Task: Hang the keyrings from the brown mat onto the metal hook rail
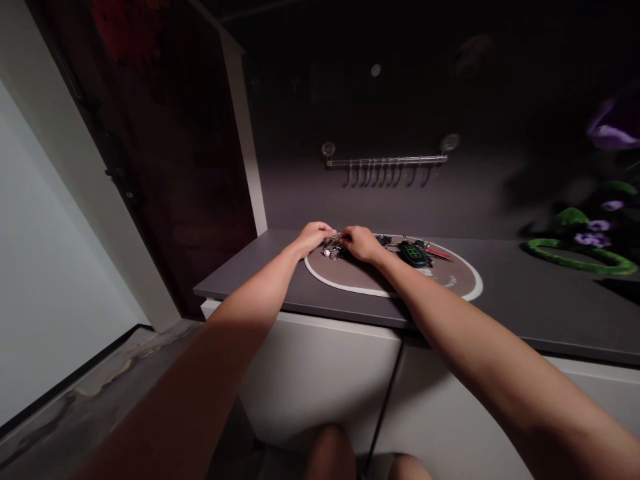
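Two hands, left hand (315, 235) and right hand (359, 241), meet keys (333, 254) mid-frame, fingers bent, grip impossible to tell; right of centre, a fob (414, 254) lies on the mat (350, 279).

We hold both forearms out toward the middle of the frame: our left forearm (245, 307) slants up from the lower left, our right forearm (460, 327) from the lower right. Our left hand (314, 238) and right hand (361, 243) sit close together just above centre, palms down, fingers bent inward. Our knees (331, 453) show at bottom centre.
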`<move>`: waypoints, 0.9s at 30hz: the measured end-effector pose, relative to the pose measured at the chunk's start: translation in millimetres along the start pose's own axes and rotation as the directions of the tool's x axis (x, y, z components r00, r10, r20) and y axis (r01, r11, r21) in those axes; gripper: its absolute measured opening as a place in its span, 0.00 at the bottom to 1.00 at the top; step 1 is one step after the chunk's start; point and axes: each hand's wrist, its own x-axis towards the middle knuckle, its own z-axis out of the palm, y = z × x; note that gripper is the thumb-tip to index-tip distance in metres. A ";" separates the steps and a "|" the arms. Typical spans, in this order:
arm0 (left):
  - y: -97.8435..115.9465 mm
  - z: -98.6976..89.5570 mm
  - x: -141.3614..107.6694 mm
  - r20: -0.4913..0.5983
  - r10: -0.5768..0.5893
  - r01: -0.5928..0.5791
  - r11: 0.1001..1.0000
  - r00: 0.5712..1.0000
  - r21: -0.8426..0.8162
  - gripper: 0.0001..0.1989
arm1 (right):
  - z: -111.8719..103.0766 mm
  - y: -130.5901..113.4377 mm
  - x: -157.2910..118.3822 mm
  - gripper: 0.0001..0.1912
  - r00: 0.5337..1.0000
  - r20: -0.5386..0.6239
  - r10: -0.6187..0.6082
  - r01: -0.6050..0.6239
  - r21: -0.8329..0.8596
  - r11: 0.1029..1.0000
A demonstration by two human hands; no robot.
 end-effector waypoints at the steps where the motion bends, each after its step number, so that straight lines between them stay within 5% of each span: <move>1: 0.1 -0.1 0.5 0.007 -0.016 0.016 0.999 1.000 -0.050 0.05 | -0.5 -0.4 -0.3 0.10 1.000 0.000 0.003 -0.003 0.005 1.000; 11: 5.7 -1.3 -0.4 0.048 -0.035 0.051 0.926 0.998 -0.375 0.03 | -4.8 -8.5 -2.7 0.09 0.993 -0.109 0.054 -0.028 0.228 0.973; 18: 7.4 -2.5 0.1 0.006 -0.039 0.038 0.888 0.999 -0.458 0.04 | -5.7 -12.3 -3.4 0.09 0.979 -0.189 0.080 0.022 0.483 0.875; 27: 6.4 5.9 -0.3 0.030 -0.019 0.031 0.877 0.999 -0.479 0.10 | -2.6 -4.5 -1.0 0.10 0.952 -0.287 0.103 0.073 0.542 0.837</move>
